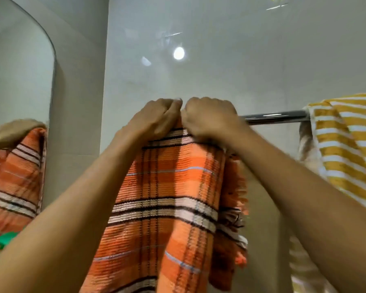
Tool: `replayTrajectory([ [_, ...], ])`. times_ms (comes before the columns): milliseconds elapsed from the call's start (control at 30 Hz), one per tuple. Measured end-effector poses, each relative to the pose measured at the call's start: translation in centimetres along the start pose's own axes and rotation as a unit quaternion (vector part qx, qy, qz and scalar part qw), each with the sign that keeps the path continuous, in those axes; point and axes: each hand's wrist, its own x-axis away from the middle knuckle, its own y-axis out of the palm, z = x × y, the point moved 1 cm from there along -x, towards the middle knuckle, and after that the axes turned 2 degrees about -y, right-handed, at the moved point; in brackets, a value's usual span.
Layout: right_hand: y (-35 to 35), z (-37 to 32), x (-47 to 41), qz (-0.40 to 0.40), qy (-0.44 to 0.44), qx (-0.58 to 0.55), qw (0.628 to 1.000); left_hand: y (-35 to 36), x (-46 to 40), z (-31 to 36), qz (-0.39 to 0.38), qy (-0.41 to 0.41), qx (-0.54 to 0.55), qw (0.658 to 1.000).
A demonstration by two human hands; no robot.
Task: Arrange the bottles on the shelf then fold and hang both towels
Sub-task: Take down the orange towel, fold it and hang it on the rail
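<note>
Two hands (156,118) (207,117) grip orange towel (167,187) on rail (273,117).

I count two towels: one orange plaid towel (169,199) under my hands and one yellow striped towel (347,149) off to the right of my right hand (209,118). There is one metal rail (275,117), running out from beside that hand. Two hands of mine are up, the left hand (156,118) just beside the right. One mirror (17,85) stands left of my left hand.
</note>
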Motion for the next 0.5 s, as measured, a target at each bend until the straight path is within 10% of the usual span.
replayTrajectory([
  [200, -2.2, 3.2, -2.6, -0.257, 0.085, -0.105, 0.957, 0.8, 3.3, -0.7, 0.105, 0.044, -0.043, 0.993],
  [367, -2.0, -0.6, -0.5, 0.053, 0.034, 0.091, 0.994, 0.7, 0.7, -0.3, 0.040, 0.009, -0.165, 0.986],
  [500, 0.6, -1.8, 2.1, 0.138, -0.037, 0.046, 0.989, 0.6, -0.2, -0.6, 0.000, 0.018, -0.172, 0.985],
])
